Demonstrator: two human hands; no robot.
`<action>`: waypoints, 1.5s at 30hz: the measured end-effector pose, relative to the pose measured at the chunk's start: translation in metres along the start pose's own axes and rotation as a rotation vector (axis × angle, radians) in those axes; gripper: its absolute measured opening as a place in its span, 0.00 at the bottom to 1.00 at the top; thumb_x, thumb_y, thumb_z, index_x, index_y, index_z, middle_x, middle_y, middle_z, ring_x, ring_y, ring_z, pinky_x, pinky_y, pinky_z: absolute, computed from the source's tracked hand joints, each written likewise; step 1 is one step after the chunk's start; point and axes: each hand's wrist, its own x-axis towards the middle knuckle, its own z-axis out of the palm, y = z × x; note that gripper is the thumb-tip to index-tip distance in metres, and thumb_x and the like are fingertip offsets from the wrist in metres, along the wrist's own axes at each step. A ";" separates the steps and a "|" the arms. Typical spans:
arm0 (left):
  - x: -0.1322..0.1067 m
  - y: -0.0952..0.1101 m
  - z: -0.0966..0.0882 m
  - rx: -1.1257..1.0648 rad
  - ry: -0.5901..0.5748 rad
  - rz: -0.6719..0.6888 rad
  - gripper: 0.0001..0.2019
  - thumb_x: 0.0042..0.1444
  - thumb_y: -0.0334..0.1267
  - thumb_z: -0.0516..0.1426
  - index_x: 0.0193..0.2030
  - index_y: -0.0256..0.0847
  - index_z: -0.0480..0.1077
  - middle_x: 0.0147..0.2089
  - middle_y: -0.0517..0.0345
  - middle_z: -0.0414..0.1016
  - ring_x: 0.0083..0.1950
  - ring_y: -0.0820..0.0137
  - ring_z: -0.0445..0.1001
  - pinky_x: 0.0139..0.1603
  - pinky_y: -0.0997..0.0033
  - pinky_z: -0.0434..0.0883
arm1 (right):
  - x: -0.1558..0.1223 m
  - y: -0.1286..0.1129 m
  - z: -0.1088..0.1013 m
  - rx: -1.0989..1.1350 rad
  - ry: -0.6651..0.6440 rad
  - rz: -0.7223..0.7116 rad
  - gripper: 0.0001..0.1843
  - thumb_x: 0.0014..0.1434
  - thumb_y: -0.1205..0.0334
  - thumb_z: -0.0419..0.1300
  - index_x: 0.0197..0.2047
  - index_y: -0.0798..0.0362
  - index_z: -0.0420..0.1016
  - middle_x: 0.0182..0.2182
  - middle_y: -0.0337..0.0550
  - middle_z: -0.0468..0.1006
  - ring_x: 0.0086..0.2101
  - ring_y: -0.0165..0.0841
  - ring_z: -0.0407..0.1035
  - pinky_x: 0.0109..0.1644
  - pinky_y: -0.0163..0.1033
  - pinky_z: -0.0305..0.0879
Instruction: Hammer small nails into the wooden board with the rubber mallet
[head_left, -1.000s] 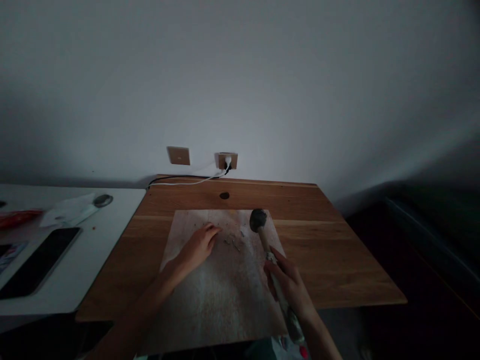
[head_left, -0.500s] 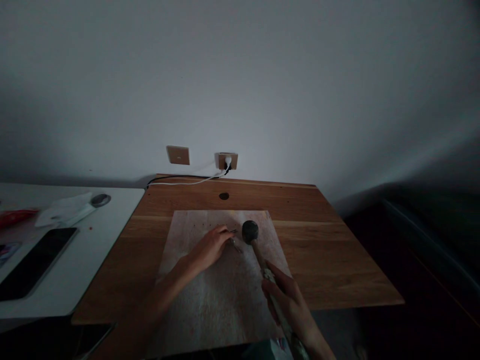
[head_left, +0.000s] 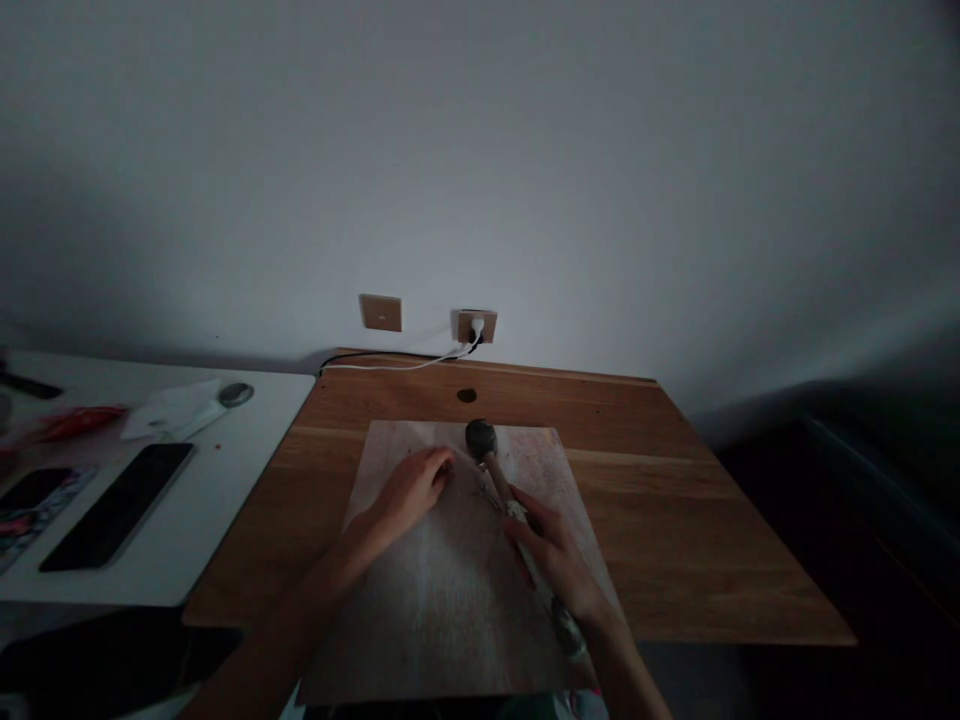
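A pale board lies on the wooden table. My right hand is closed round the handle of a mallet, whose dark round head sits near the board's far edge. My left hand rests on the board just left of the mallet head, fingers curled together and pointing toward it. Small pale fragments lie between the two hands; I cannot tell if the left fingers pinch any.
A white table adjoins on the left, with a dark phone, a second dark device, crumpled paper and a red item. Wall sockets with a plugged cable sit behind. Dark floor lies to the right.
The mallet head swung down toward the fragments beside my left hand, then rose back toward the board's far edge. My left hand stayed by the fragments. The view shifted slightly left.
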 end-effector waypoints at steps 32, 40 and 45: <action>0.035 0.017 0.037 0.123 0.042 0.226 0.14 0.63 0.23 0.58 0.51 0.41 0.77 0.47 0.51 0.79 0.50 0.61 0.76 0.53 0.59 0.73 | -0.029 0.013 -0.031 -0.015 0.218 0.026 0.36 0.57 0.43 0.65 0.60 0.60 0.76 0.18 0.29 0.66 0.14 0.25 0.58 0.15 0.31 0.56; 0.046 0.027 0.037 0.156 -0.049 0.229 0.17 0.63 0.22 0.55 0.51 0.41 0.80 0.44 0.49 0.76 0.48 0.60 0.75 0.52 0.60 0.73 | -0.034 0.015 -0.030 -0.108 0.319 0.039 0.40 0.51 0.43 0.69 0.59 0.63 0.80 0.20 0.35 0.72 0.19 0.30 0.64 0.22 0.34 0.63; 0.050 0.027 0.039 0.096 -0.126 0.296 0.19 0.62 0.23 0.53 0.45 0.44 0.83 0.43 0.51 0.75 0.49 0.60 0.74 0.52 0.61 0.72 | -0.066 0.021 -0.031 -0.104 0.430 0.085 0.40 0.49 0.34 0.69 0.56 0.57 0.83 0.28 0.44 0.81 0.32 0.41 0.77 0.33 0.40 0.74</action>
